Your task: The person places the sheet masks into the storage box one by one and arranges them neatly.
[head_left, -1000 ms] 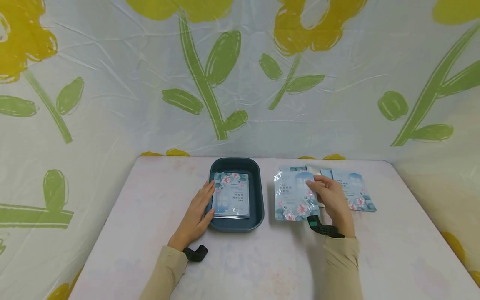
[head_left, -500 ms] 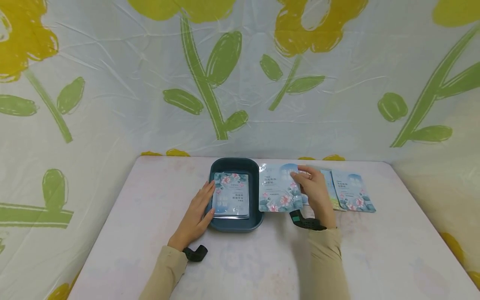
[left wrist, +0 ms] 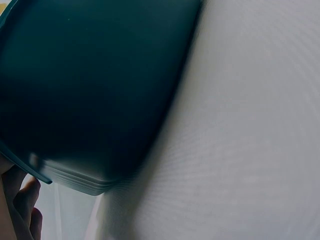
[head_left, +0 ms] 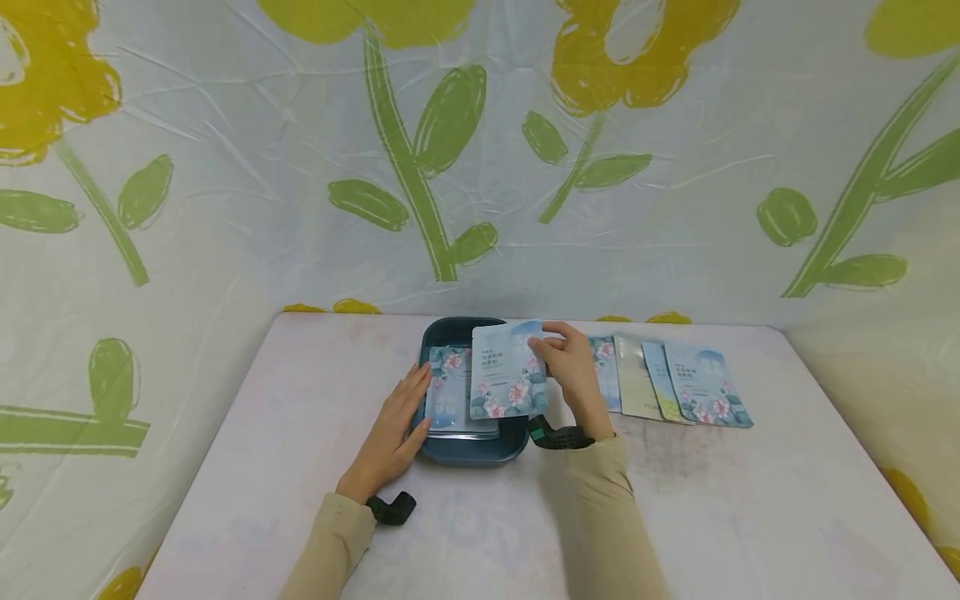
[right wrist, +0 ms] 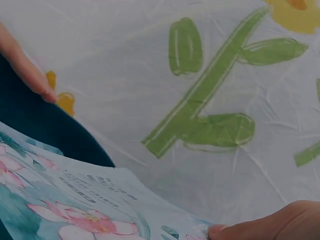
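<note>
Floral sachet [head_left: 508,371] pinched at its right edge by right hand [head_left: 573,375], held tilted over the dark teal tray [head_left: 512,443] near the tabletop's far edge. Inside the tray, a stack of like sachets [head_left: 448,392]. Left hand [head_left: 392,429] resting with straight, relaxed fingers against the tray's left rim, gripping nothing. Further right along the far edge, a row of more sachets [head_left: 675,382] flat on the pale tabletop [head_left: 480,533].

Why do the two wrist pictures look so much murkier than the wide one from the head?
Head view: even, soft light, sharp on the tray and the packet in the right hand, edges bent by the wide lens. Left wrist view: too close to the tray's dark wall, so it blurs. Right wrist view: packet sharp enough, fingertip soft.
</note>
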`<state>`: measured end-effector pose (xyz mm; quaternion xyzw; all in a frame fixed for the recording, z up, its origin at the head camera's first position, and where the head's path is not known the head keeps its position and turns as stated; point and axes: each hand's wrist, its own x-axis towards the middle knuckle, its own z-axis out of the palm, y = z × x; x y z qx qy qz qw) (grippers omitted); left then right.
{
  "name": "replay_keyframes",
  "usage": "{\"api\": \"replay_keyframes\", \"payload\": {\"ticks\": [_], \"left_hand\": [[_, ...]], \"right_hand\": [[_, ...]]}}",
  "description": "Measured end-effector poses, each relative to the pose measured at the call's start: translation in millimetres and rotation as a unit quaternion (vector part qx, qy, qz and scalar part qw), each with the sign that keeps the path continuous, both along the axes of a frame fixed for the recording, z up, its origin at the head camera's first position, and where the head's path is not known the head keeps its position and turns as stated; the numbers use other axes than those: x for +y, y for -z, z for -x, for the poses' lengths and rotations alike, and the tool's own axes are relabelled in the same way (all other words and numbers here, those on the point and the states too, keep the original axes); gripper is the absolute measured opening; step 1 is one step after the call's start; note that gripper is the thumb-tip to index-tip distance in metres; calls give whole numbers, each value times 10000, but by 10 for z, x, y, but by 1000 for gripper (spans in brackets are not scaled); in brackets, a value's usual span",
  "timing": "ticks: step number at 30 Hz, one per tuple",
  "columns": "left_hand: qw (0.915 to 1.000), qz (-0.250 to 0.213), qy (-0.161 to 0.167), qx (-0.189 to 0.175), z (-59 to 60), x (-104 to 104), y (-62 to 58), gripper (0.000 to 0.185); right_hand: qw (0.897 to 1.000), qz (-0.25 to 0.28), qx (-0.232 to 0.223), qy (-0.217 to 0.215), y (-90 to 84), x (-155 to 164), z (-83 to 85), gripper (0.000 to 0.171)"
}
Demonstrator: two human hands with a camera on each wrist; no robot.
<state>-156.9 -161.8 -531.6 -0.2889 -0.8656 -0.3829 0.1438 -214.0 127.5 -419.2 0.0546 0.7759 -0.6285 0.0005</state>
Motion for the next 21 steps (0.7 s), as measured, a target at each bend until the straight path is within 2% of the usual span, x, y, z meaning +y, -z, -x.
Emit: {"api": "replay_keyframes", "payload": {"ticks": [11,17,21], "left_hand": [[10000,11,53,42,-4,-11,4,63],[9999,-26,104,113,5,-11,5,63],[9998,-22,98,146,11,-19,7,64]], "right_hand": [[9958,-484,-186,-752,60,-445,81,47],[9952,-516,-230,-796,136,-562,105,50],[9933,-758,-244,-838,173,-603,93,54]]}}
